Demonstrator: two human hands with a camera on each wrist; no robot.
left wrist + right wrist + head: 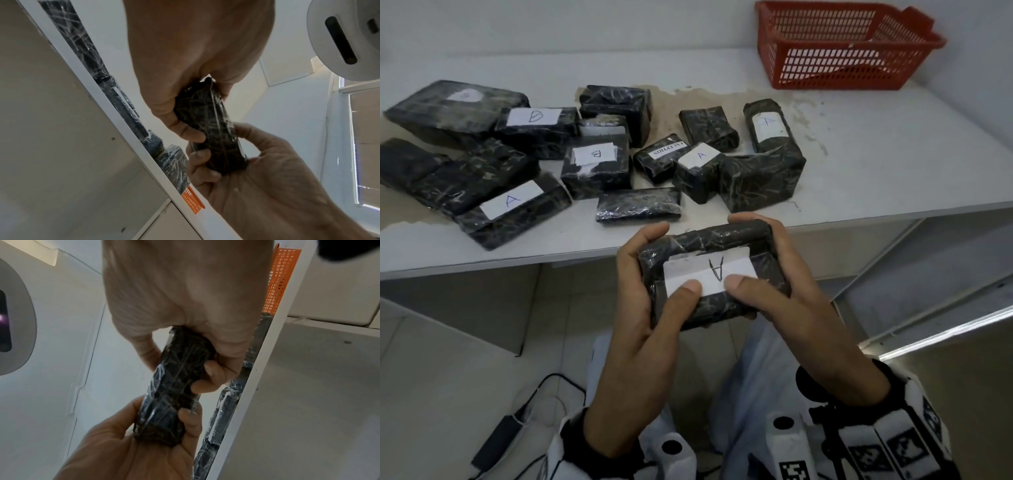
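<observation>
A flat black plastic-wrapped package (722, 236) with a white label (688, 270) marked "A" is held in the air just in front of the table's front edge. My left hand (643, 291) grips its left end, thumb on the label and fingers curled round the far side. My right hand (777, 274) grips the right end the same way. In the left wrist view the package (211, 129) shows edge-on between my left hand (185, 113) and right hand (246, 178). The right wrist view shows the package (174, 394) pinched by my right hand (195, 337) and left hand (144, 443).
Several black wrapped packages lie on the white table (876, 164), among them ones labelled "A" (512, 200), "B" (595, 154) and "EXCEPTION" (666, 150). An empty red mesh basket (842, 68) stands at the back right corner against the wall. Floor lies below the table edge.
</observation>
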